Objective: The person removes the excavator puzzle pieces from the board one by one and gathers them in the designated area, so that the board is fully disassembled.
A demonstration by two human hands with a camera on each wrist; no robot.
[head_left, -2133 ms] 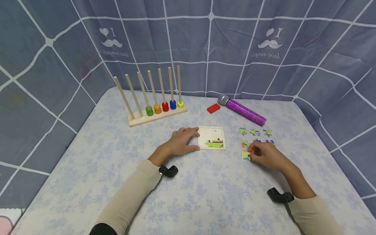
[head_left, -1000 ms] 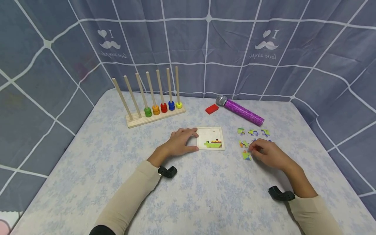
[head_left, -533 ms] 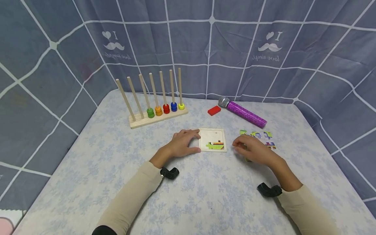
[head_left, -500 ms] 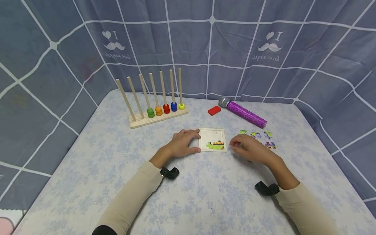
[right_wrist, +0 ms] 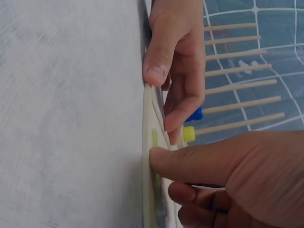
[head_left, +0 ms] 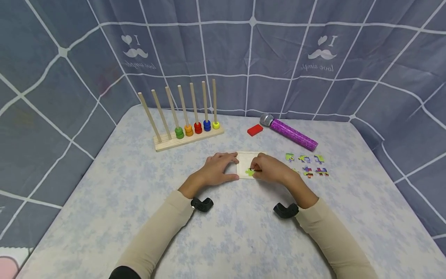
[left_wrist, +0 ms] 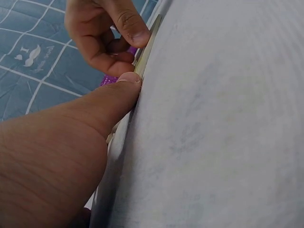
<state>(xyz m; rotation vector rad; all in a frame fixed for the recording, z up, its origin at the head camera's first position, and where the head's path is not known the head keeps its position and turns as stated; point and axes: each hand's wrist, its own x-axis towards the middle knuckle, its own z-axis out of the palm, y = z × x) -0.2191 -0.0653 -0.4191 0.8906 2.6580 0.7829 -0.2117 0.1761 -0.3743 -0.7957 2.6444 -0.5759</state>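
Note:
My left hand (head_left: pixel 219 169) lies along the left side of a small wooden puzzle tray (head_left: pixel 245 156). Its thumb touches near the tray's lower left corner, the fingertips near the upper left. Over the lower right of the tray, my right hand (head_left: pixel 273 169) has thumb and bent fingers together at a green puzzle piece (head_left: pixel 249 173), pinching it. Most of that area is hidden by the hand. In the right wrist view the right thumb covers part of the tray, with a green strip (right_wrist: pixel 155 137) of puzzle beside it.
Loose puzzle pieces (head_left: pixel 307 171) lie in rows right of the tray; some are hidden behind the right wrist. Behind stand a red block (head_left: pixel 255 130), a purple glittery microphone (head_left: pixel 292 133) and a wooden peg rack (head_left: pixel 188 141) with coloured beads. A patterned curtain (head_left: pixel 226 50) encloses the table.
My right hand has moved left from the loose pieces to the tray, uncovering several pieces in the rows. My left hand has stayed at the tray's left side.

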